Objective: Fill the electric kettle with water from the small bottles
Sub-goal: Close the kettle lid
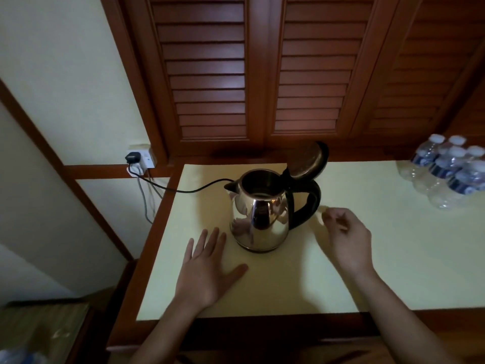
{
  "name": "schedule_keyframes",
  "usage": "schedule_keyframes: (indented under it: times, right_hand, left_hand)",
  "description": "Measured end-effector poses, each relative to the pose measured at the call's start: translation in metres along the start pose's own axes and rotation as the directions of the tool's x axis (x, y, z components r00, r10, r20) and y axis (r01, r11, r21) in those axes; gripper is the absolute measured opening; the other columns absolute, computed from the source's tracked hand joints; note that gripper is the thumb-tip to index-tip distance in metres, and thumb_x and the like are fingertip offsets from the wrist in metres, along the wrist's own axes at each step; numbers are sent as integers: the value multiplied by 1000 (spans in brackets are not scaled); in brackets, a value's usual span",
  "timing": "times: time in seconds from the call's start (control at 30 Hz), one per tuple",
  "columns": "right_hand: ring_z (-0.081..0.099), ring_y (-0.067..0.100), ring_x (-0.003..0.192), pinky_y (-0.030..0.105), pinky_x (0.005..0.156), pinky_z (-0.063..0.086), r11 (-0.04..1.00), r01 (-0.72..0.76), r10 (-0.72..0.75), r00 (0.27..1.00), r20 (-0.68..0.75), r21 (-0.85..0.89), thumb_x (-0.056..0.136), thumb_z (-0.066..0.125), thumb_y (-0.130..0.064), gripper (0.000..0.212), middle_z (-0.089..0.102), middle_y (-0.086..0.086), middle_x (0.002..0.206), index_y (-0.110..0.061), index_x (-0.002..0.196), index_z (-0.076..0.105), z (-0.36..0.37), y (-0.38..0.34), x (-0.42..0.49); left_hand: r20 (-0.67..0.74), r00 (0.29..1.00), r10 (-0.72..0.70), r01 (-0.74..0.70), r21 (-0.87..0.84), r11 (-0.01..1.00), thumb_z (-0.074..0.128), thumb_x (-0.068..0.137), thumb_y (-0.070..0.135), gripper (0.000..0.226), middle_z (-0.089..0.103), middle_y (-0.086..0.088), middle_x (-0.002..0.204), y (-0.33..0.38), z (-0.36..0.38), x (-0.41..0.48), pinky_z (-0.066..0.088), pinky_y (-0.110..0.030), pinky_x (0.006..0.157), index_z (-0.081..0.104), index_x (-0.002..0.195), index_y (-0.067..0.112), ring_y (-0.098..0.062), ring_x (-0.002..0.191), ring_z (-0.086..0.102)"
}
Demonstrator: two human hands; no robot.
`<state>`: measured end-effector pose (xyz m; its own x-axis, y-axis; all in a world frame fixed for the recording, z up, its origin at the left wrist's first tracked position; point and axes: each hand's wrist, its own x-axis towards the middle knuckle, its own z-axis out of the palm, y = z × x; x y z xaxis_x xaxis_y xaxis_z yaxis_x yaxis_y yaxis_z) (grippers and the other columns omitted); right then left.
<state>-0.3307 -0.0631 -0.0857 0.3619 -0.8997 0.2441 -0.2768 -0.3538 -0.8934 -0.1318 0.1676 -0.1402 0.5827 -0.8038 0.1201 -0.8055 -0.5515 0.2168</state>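
Head view: kettle (pixel 259 211) stands mid-table (pixel 380 258), lid (pixel 307 161) raised, handle to the right, cord (pixel 189 189) running to a wall socket (pixel 140 158). Left hand (pixel 207 266) lies flat on the table, fingers spread, just beside the kettle's base. Right hand (pixel 349 237) is near the handle, fingers curled; whether it pinches anything cannot be told. Bottles (pixel 451 169) are grouped at the far right edge.
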Motion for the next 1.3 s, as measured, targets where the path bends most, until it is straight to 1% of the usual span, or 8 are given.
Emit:
schedule_keyframes:
  times: [0.17, 0.33, 0.43, 0.5, 0.63, 0.77, 0.97, 1.3]
  right_hand:
    - [57, 10, 123, 37, 104, 45, 928, 111, -144, 987, 68, 355, 87, 52, -70, 61, 64, -11, 128, -28, 131, 59, -7, -64, 32]
    - [56, -3, 119, 15, 98, 42, 891, 204, -308, 928, 210, 405, 99, 48, -48, 49, 62, -13, 129, -26, 142, 50, 2, -110, 51]
    - [62, 0, 104, 14, 86, 47, 905, 240, -316, 932, 178, 351, 104, 45, -39, 40, 65, -7, 118, -23, 140, 49, 17, -112, 56]
    - [59, -9, 94, 10, 80, 47, 915, 288, -341, 927, 159, 282, 105, 43, -38, 38, 63, -12, 110, -20, 137, 49, 25, -117, 57]
    - [61, 0, 95, 19, 82, 50, 886, 437, -464, 846, 262, 155, 99, 42, -58, 52, 62, -6, 106, -24, 136, 52, 43, -131, 59]
    - [48, 8, 110, 15, 87, 35, 780, 620, -546, 738, 396, -80, 95, 44, -62, 55, 53, -3, 119, -27, 137, 52, 67, -132, 60]
    - [43, 12, 101, 34, 88, 43, 566, 769, -564, 624, 541, -298, 90, 34, -72, 64, 51, -6, 105, -27, 127, 62, 82, -126, 59]
    - [42, 15, 100, 30, 82, 32, 460, 815, -561, 574, 597, -351, 94, 29, -66, 61, 52, -4, 108, -27, 125, 63, 81, -124, 61]
  left_hand:
    - [-6, 1000, -1, 1, 9, 1000, 14, 80, 93, 105, 11, 9, 169, -1, 1, -1, 1, -42, 128, 19, 161, 27, -13, 157, -2]
    - [16, 1000, -3, 3, -12, 1000, 23, 79, 92, 103, 17, 6, 168, -6, -1, 13, 4, -44, 127, 26, 159, 26, -18, 157, 6]
    - [37, 999, -14, 14, -6, 1000, 30, 83, 88, 98, 15, 6, 169, -8, -2, 27, 3, -44, 127, 24, 160, 27, -18, 157, 3]
    - [4, 1000, -30, 30, -7, 1000, 30, 83, 88, 97, 17, 7, 168, -8, 0, 28, 3, -43, 127, 26, 159, 28, -16, 157, 4]
    - [-17, 999, -30, 30, 16, 999, 28, 83, 88, 97, 19, 8, 168, -7, 1, 26, 5, -43, 127, 28, 158, 28, -16, 157, 6]
    - [-29, 999, -33, 32, -2, 999, 29, 82, 88, 97, 21, 8, 167, -7, 0, 27, 6, -43, 127, 30, 158, 28, -16, 157, 7]
    - [-55, 998, -31, 30, -9, 1000, 30, 80, 90, 98, 27, 7, 166, -8, 3, 27, 9, -44, 127, 36, 156, 27, -17, 156, 12]
    - [-69, 997, -24, 22, -17, 1000, 33, 81, 90, 97, 28, 6, 165, -8, 4, 27, 9, -44, 127, 37, 155, 27, -18, 156, 14]
